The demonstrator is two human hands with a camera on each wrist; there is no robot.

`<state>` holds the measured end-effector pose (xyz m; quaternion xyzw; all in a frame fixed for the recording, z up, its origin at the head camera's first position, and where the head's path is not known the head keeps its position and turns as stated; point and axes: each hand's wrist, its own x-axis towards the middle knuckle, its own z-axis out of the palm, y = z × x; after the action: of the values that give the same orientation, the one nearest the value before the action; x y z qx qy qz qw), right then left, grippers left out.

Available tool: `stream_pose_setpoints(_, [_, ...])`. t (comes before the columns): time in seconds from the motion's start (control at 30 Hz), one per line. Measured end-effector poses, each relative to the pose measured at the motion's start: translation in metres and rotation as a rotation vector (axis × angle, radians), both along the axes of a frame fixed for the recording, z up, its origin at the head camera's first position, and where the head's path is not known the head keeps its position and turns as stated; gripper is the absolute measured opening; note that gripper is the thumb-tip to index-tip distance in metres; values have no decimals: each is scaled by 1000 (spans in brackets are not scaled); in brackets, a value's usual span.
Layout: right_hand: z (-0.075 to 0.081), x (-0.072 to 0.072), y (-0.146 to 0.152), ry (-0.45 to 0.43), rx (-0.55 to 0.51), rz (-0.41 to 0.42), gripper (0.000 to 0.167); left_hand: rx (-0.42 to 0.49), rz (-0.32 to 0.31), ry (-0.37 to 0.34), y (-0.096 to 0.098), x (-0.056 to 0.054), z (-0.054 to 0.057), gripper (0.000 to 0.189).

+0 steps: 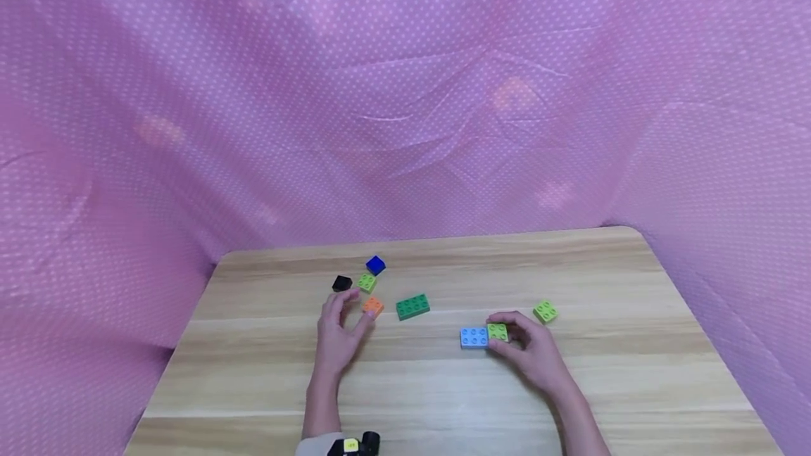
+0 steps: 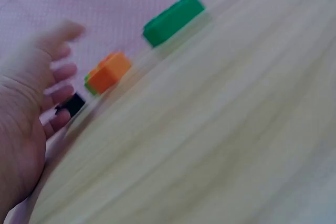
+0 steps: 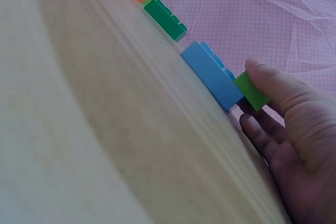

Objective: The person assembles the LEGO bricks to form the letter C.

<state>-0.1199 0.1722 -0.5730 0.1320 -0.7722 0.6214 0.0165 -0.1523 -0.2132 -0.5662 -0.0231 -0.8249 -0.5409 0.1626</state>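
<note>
Pink cloth with small white dots is hanging behind the table and along both sides, creasing in long folds. The table is showing pale wood grain, its far corners rounding off, with a soft sheen lying toward the near edge.

Right hand: thumb and forefinger are pinching a lime brick by opposite sides, the other fingers curling beneath. I am holding it end-on at the right of the light blue brick; from overhead the two are appearing to meet, though I am not able to tell whether they are joining. A second lime brick is lying loose just beyond my knuckles.

Left hand: fingers and thumb are spreading well apart, gripping nothing. From overhead my thumb tip is overlapping the near edge of the orange brick; the left wrist view, blurring somewhat, is showing a gap there. My fingertips are hovering near the black brick; contact I am not able to tell.

Beyond the orange one, a third lime brick is sitting near the dark blue brick. The green brick is resting between my hands, studs facing up.
</note>
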Motion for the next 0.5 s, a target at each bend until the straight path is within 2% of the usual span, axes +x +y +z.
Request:
stream_pose_setpoints(0.1, [3, 0, 0, 11, -4, -25, 41, -72, -10, -83, -5, -2, 1, 60])
stream_pose_setpoints(0.17, [5, 0, -1, 7, -2, -35, 41, -96, -16, -133, -5, -4, 1, 59])
stream_pose_setpoints(0.27, [6, 2, -1, -12, -2, -43, 40, -149, -10, -165, -4, -4, 0, 53])
stream_pose_setpoints(0.4, [6, 4, -1, -33, -4, -50, 40, -198, 3, -123, -3, -3, -3, 43])
stream_pose_setpoints(0.5, [5, 4, -2, -38, -4, -56, 40, -112, 4, -69, -1, 0, -2, 40])
